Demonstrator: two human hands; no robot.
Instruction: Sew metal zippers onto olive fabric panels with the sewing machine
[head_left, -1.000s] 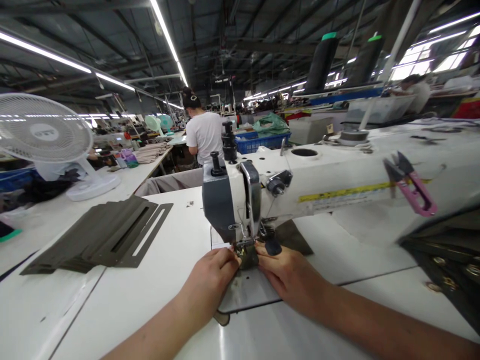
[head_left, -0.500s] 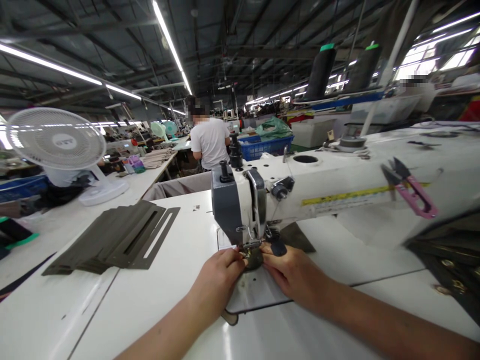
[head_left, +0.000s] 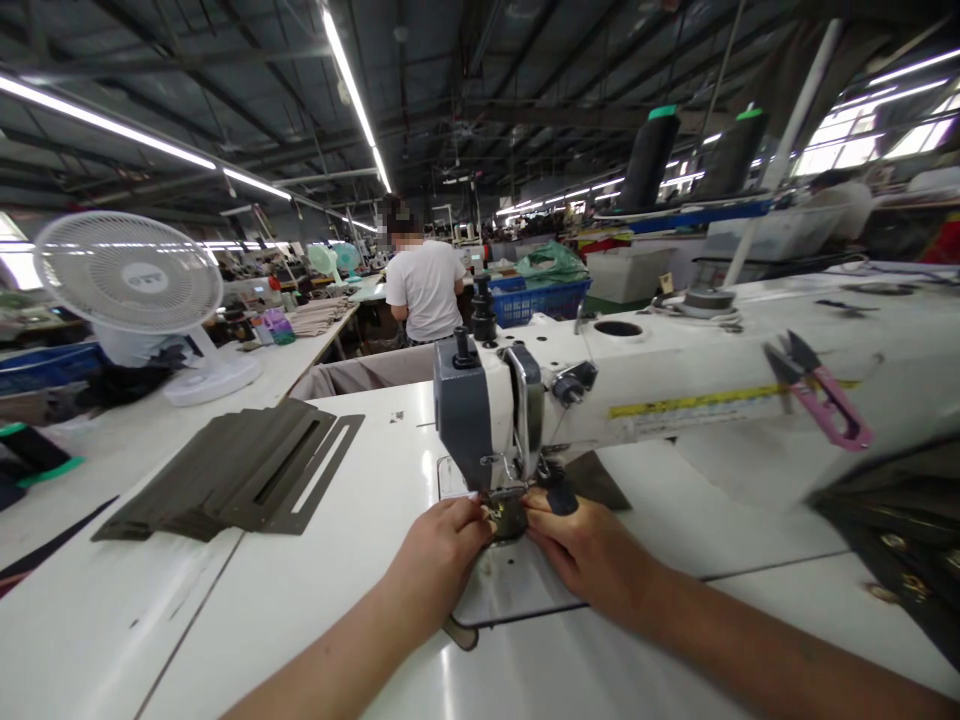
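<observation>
At the needle of a white and grey sewing machine [head_left: 459,410], a small dark olive fabric piece [head_left: 510,522] lies beneath the presser foot [head_left: 507,492]. My left hand [head_left: 444,548] pinches its left edge, fingers bent and close to the foot. From the other side, my right hand [head_left: 592,548] has its fingertips closed on the right edge. A dark oval patch [head_left: 561,498] shows over the right fingers; I cannot tell what it is. Behind that hand a dark fabric piece [head_left: 598,480] lies flat on the machine bed. The fingertips are partly hidden.
Left of the machine lies a fanned stack of dark slotted panels [head_left: 217,470]. A white fan [head_left: 214,378] stands farther back. Pink thread snippers [head_left: 831,405] rest against the machine arm. Black thread cones [head_left: 649,160] stand behind it. A person in a white shirt [head_left: 426,285] is ahead.
The camera view has shifted slightly, so the whole scene sits a little farther right. Both hands keep nearly the same hold on the fabric at the presser foot.
</observation>
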